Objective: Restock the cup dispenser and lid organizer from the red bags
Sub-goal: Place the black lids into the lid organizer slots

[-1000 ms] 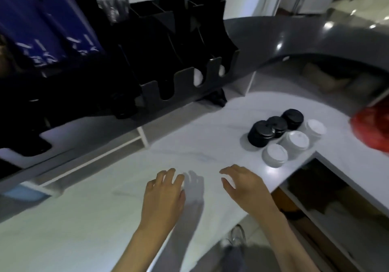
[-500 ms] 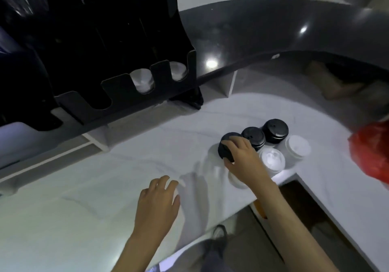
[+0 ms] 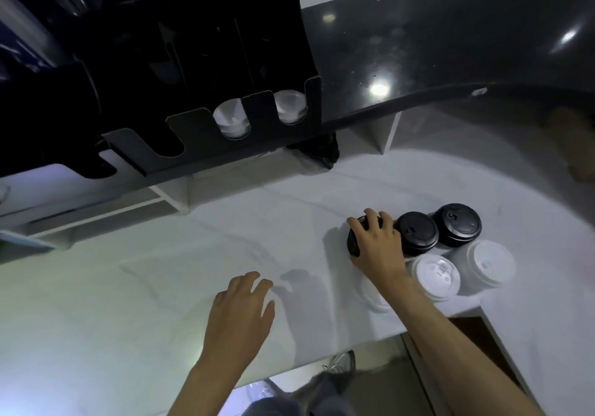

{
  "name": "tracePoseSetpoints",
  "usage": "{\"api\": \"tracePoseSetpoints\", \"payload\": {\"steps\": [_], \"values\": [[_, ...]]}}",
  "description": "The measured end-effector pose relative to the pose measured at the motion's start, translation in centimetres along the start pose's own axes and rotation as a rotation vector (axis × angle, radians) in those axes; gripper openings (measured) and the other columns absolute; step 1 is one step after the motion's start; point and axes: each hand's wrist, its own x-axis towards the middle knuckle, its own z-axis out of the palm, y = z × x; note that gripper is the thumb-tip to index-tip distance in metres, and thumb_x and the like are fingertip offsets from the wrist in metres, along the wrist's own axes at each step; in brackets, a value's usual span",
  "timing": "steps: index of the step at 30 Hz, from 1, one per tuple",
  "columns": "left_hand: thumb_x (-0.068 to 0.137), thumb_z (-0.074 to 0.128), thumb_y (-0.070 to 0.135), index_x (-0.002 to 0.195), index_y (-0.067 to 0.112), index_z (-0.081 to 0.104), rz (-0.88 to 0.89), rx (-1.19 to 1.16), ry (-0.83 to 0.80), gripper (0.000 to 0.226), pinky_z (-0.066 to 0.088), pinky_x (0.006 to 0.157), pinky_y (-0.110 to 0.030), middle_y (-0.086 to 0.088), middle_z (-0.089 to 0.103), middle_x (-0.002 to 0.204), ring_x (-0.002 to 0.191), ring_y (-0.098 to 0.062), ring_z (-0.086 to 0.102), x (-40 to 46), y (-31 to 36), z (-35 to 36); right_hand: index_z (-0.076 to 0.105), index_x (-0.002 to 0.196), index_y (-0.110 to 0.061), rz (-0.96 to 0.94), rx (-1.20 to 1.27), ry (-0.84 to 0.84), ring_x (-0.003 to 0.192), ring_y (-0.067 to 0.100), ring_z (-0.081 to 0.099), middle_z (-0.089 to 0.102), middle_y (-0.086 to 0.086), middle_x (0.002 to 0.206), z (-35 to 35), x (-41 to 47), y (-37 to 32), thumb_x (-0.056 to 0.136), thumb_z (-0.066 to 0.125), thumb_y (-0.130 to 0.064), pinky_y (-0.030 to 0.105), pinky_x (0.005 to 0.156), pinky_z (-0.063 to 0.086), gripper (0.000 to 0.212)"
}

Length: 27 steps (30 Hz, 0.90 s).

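Right hand point(image 3: 376, 248): grip curled over the leftmost black lid stack point(image 3: 353, 242), near the worktop's point(image 3: 161, 286) front right edge, likely to lift it toward the lid organizer point(image 3: 206, 61) at the rear. Left hand point(image 3: 240, 312): grip loose, empty, resting flat, probably for balance.

Dim, bluish overhead light; glare spots on the dark counter point(image 3: 450, 45); soft shadows; wide-angle bending at the edges

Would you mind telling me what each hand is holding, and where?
The right hand grips the nearest black lid stack from above, round its top; the left hand holds nothing.
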Motion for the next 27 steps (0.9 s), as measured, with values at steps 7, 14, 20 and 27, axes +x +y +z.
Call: {"api": "tracePoseSetpoints", "payload": {"steps": [7,14,20,27], "values": [[0.075,0.091,0.027,0.109,0.027,0.077,0.001,-0.103,0.055,0.037,0.060,0.068,-0.037,0.003,0.073,0.116,0.101,-0.022,0.073,-0.5,0.0,-0.8,0.063,0.124,-0.019,-0.015,0.029,0.106,0.106,0.046,0.052,0.053,0.015,0.128,0.5,0.1,0.0,0.060,0.088,-0.023,0.048,0.062,0.054,0.069],[0.102,0.062,0.037,0.156,0.047,0.034,-0.149,-0.562,0.060,0.061,0.040,0.114,-0.033,0.017,0.016,0.168,0.150,-0.006,0.022,-2.3,-1.4,-2.4,0.062,0.129,-0.025,-0.025,0.380,0.201,0.114,0.041,0.049,0.050,0.006,0.135,-3.3,-1.1,-3.7,0.065,0.092,-0.031,0.044,0.079,0.052,0.072],[0.080,0.075,0.068,0.142,0.060,0.045,-0.385,-1.440,-0.071,0.069,0.046,0.111,-0.034,0.029,0.038,0.153,0.139,-0.001,0.046,-1.2,-4.5,-6.6,0.060,0.126,-0.031,-0.225,0.932,0.225,0.122,0.011,0.055,0.051,-0.010,0.130,-8.8,-5.9,-13.8,0.065,0.097,-0.029,0.023,0.104,0.045,0.072],[0.087,0.084,0.026,0.143,0.045,0.057,-0.285,-1.884,-0.302,0.066,0.060,0.094,-0.044,-0.002,0.065,0.137,0.121,-0.024,0.070,-3.5,-12.5,-8.5,0.061,0.132,-0.031,-0.319,1.113,0.106,0.134,0.021,0.054,0.054,-0.006,0.138,-10.9,-10.3,-25.9,0.068,0.099,-0.019,0.028,0.108,0.049,0.075]]}}
